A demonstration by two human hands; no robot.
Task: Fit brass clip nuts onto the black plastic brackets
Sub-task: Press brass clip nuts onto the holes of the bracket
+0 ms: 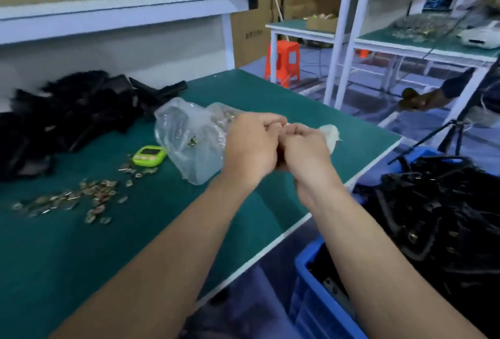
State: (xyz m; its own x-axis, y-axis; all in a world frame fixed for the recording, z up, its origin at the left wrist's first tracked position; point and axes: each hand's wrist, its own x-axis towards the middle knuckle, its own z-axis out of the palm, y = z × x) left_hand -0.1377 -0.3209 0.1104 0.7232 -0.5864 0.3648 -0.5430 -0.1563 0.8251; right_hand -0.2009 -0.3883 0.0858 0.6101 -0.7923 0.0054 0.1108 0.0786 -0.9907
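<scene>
My fingers (270, 122) are curled in tight on both hands. My left hand (251, 146) and my right hand (305, 149) touch each other, knuckle to knuckle, above the green table (243, 89). Something small may be pinched between them, but my fingers hide it, so I cannot tell what it is or if there is anything at all.

Just past my right hand there is a white soft thing (330, 131). It is too blurry for me to know what it is.

Right behind my left hand is a clear plastic bag (186, 135) with more shiny bits inside. A little green timer (149, 155) sits just beside the bag.

The loose brass nuts (92, 192) lie spread on the table, off to my left. I think they are tiny, light and hard, and a bit slippery. I would pick one up by its flat sides with my thumb and one finger, so the open end can slide on.

The black brackets (75, 116) are in a big heap at the back left. They look like light, stiff plastic with thin parts that could catch on each other. I would hold one by a thick part near the edge where the nut goes.

On my right is a blue box (311, 279) with more black pieces (433, 203) piled in it.
</scene>
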